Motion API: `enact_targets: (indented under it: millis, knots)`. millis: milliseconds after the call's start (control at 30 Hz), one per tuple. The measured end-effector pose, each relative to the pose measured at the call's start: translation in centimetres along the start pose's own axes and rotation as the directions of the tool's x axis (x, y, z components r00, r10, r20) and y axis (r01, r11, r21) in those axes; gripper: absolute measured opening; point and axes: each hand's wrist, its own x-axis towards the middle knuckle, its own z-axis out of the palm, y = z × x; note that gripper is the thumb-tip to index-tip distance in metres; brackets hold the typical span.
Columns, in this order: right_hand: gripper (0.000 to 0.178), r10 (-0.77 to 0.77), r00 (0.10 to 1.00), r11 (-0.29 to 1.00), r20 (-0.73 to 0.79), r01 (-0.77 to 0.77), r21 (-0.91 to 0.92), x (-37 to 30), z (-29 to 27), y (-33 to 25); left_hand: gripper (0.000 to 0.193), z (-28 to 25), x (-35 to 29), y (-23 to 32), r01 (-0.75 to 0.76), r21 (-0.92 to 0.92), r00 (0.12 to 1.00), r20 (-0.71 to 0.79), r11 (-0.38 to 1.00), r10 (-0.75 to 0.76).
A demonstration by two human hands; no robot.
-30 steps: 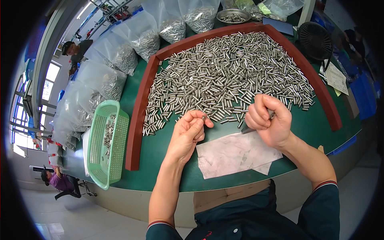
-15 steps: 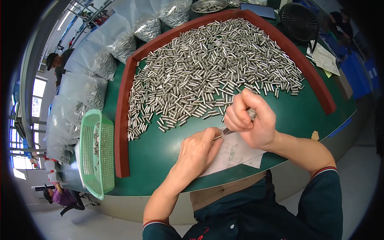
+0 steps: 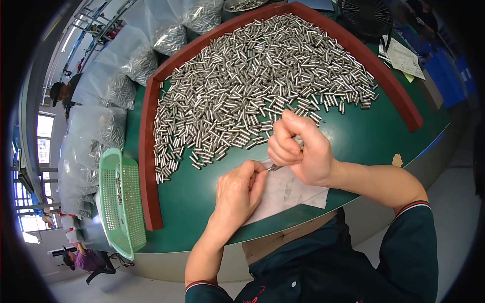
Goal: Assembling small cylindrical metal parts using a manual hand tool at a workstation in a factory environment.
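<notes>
At the near edge of the green bench [image 3: 184, 209], a pale, smudged sheet [image 3: 308, 195] lies flat under both hands. Left hand [image 3: 235, 191], back upward, pinches a small metal pin between thumb and fingertips; pin mostly hidden, just above the sheet. Right hand [image 3: 303, 150] clenched in a fist around a slim tool [image 3: 275, 167], its dark tip pointing down-left, close by the left fingertips; whether they touch, cannot tell. Tan scrap [image 3: 397, 160] by the near edge, to the right. Green mesh basket [image 3: 135, 209] at the bench's left edge, some pins inside. Beyond the hands, a broad spread of loose metal pins [image 3: 252, 91], bounded left, rear and right by a red rail [image 3: 147, 151]. Farther: clear bags [image 3: 120, 91] of pins along the left and rear edges; black fan [image 3: 366, 17] near the far right corner.
</notes>
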Motion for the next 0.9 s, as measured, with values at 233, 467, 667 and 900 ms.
enact_targets:
  millis: [233,467,667,900]
  knots:
    - [0.046,-0.010,0.998,1.000,0.062,0.011,-0.015,0.03,-0.25,0.28,0.009,-0.10,-0.14,-0.07,0.013,-0.024,1.000,0.006,1.000,-0.013]
    - [0.045,-0.021,0.995,0.998,0.095,0.025,-0.050,-0.11,-0.28,0.21,0.009,-0.14,0.00,-0.15,0.005,-0.028,1.000,0.025,1.000,-0.005]
    - [0.044,-0.029,0.992,0.998,0.122,0.036,-0.060,-0.05,-0.31,0.27,0.008,-0.19,-0.01,-0.20,0.003,-0.038,1.000,0.023,0.999,-0.002]
    - [0.044,-0.031,0.991,0.997,0.133,0.040,-0.066,-0.03,-0.40,0.43,0.008,-0.19,0.08,-0.15,0.023,-0.053,1.000,0.017,0.998,-0.022]
